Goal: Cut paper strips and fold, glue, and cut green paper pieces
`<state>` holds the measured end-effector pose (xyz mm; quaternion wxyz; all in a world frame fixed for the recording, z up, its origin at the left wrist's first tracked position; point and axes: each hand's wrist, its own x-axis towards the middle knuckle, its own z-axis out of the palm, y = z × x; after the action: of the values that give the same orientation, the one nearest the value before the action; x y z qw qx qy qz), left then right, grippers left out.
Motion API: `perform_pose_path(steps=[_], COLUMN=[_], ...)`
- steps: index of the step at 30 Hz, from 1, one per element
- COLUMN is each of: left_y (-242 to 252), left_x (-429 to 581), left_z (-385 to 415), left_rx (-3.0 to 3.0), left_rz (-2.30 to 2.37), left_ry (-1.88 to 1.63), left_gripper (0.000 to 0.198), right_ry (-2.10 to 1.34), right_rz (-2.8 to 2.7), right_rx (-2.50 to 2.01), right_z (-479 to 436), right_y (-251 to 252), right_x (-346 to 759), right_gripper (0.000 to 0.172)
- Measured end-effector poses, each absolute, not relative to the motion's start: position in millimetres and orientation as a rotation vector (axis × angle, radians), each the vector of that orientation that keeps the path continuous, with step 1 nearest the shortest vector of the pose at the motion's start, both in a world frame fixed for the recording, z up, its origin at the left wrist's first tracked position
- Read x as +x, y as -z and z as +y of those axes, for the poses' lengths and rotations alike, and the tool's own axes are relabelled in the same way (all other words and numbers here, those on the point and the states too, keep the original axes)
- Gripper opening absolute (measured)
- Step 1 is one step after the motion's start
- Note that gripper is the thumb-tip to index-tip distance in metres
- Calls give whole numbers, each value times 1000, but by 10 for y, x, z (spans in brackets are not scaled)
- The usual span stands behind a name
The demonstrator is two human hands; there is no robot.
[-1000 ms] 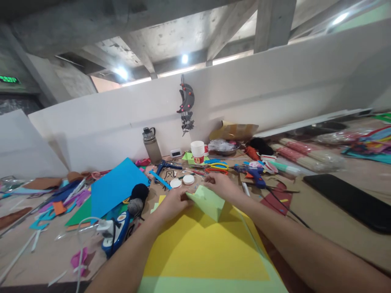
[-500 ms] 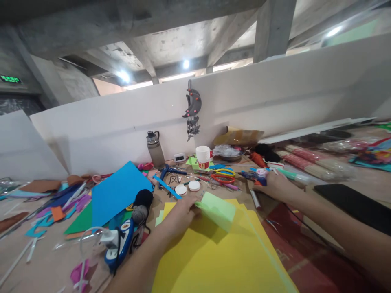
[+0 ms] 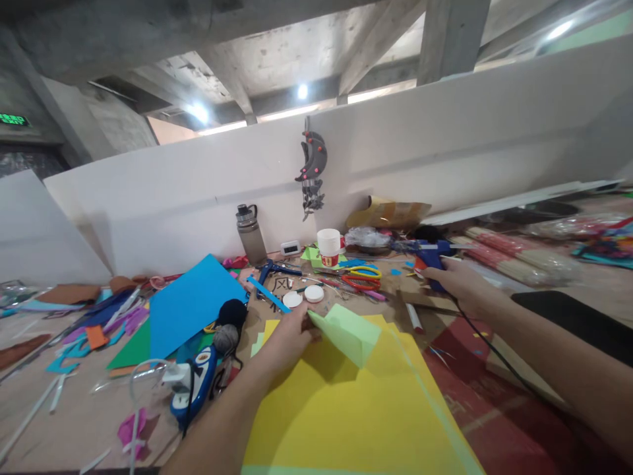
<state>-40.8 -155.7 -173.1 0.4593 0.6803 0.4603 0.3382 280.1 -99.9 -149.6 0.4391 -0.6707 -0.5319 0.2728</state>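
Note:
My left hand (image 3: 295, 328) pinches the edge of a folded light green paper (image 3: 346, 331), which stands partly raised over a stack of yellow paper sheets (image 3: 341, 409). On the right, my right hand (image 3: 457, 284) is closed round a blue glue gun (image 3: 435, 256) with an orange trigger. Its nozzle points left, and a black cord (image 3: 487, 340) trails from it under my forearm. The glue gun is lifted above the table, slightly blurred. Close to my left fingers lie two white round lids (image 3: 313, 293) and a blue paper strip (image 3: 268, 295).
Scissors with red and yellow handles (image 3: 363, 277), a paper cup (image 3: 328, 246) and a grey bottle (image 3: 251, 236) stand or lie at the back. Left are blue card (image 3: 192, 307), yarn balls (image 3: 232, 316) and a power strip (image 3: 200, 382). A black flat object (image 3: 568, 336) lies right.
My right hand has lifted the glue gun up off the cluttered table. My left hand has shifted slightly left, and the green paper's fold stands a little more open.

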Motion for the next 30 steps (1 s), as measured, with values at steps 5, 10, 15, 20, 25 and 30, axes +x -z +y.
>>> perform_pose_path(steps=[5, 10, 15, 20, 25, 30], left_y=[1663, 1592, 1576, 1615, 1639, 1647], left_x=[-416, -409, -418, -459, -457, -465], left_z=[-1578, -1591, -1622, -1580, -1532, -1523], left_rx=[1910, 2036, 1951, 2013, 2098, 2125], left_rz=[1263, 1322, 1427, 1425, 1406, 1419], left_ry=[-758, -661, -649, -554, -575, -563], left_gripper=[20, 10, 6, 10, 17, 16], right_ry=[-1008, -1076, -1026, -926, -882, -733], right_rz=[-1422, -1768, -2022, -2220, -2411, -2630], right_rx=[-1463, -1352, -1187, -1280, -1263, -1316], right_z=[-1100, -1277, -1373, -1370, -1366, -1282], right_y=[1440, 1332, 1345, 1471, 1335, 1024], right_x=[2466, 2227, 2195, 2222, 2160, 1987], right_gripper=[10, 23, 20, 19, 28, 19])
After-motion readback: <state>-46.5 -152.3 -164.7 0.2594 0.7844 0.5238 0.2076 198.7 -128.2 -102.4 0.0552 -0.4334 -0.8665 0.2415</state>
